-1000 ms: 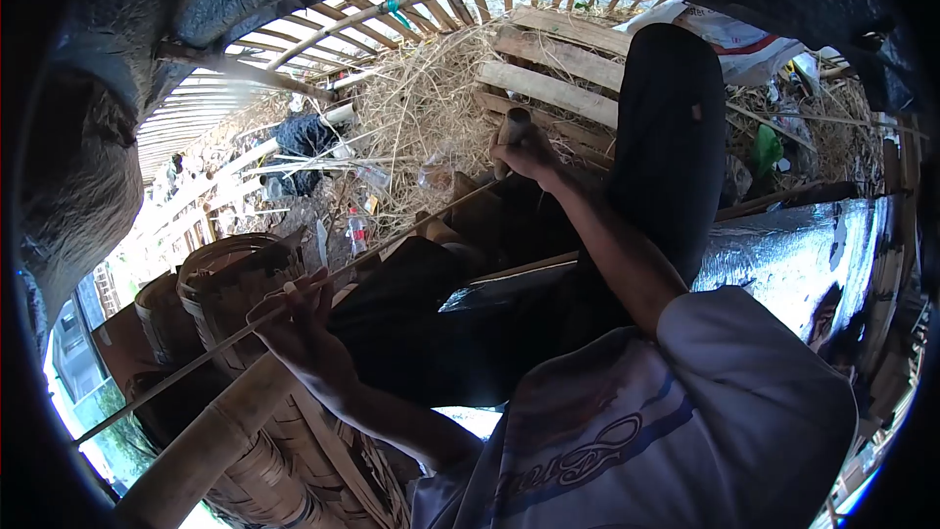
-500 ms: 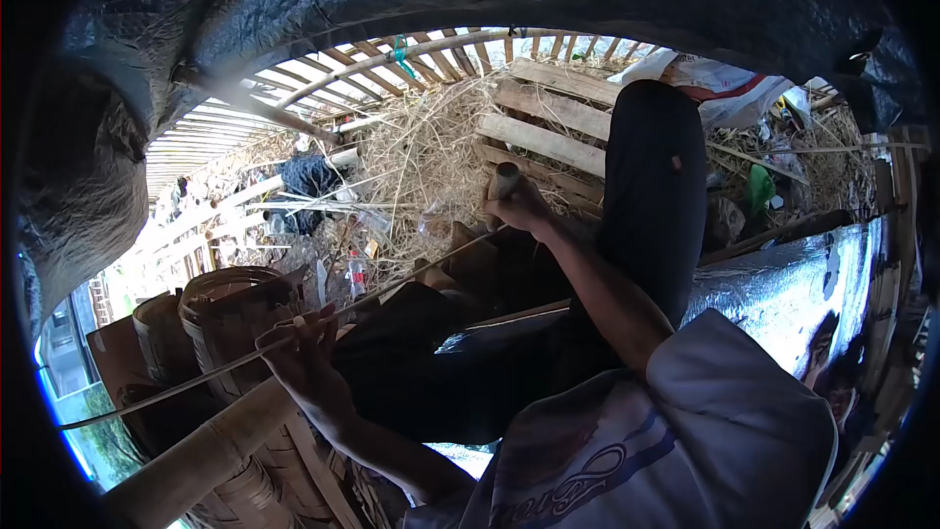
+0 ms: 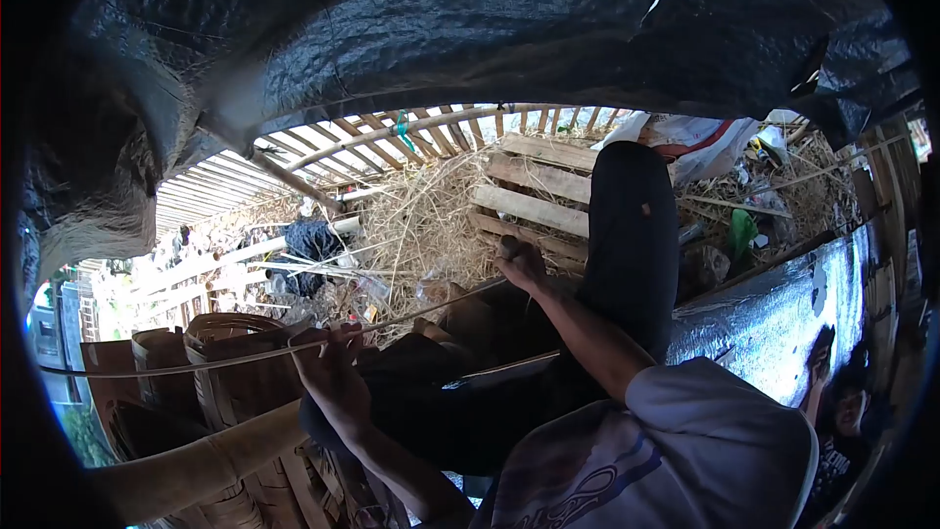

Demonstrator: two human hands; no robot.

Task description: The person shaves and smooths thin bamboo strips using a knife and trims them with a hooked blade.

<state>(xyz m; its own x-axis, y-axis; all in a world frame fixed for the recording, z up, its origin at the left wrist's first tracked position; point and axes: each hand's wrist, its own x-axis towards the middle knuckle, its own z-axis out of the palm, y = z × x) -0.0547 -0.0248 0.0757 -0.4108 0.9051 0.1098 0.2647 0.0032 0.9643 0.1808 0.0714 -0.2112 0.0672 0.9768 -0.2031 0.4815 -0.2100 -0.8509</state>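
A long, thin bamboo strip [image 3: 235,360] runs from the far left, past my left hand, toward my right hand above my lap. My left hand [image 3: 331,372] is closed round the strip, with its fingers pinched over it. My right hand [image 3: 524,266] grips a short, thick handle [image 3: 508,246] whose rounded end sticks out above the fist. What the handle belongs to is hidden under the hand. The strip's right end meets the area just below this fist, and the exact contact cannot be made out.
Brown woven bamboo baskets [image 3: 235,343] and a thick bamboo pole [image 3: 211,460] lie at my left. Ahead are straw [image 3: 421,216], wooden slats [image 3: 537,176] and a slatted fence [image 3: 333,152]. Dark plastic sheeting [image 3: 470,49] hangs overhead. Another person [image 3: 840,446] is at lower right.
My view has tilted upward, so the scene sits lower. My left hand is slightly nearer my right hand. The handle in my right fist leans differently and shows less of its length.
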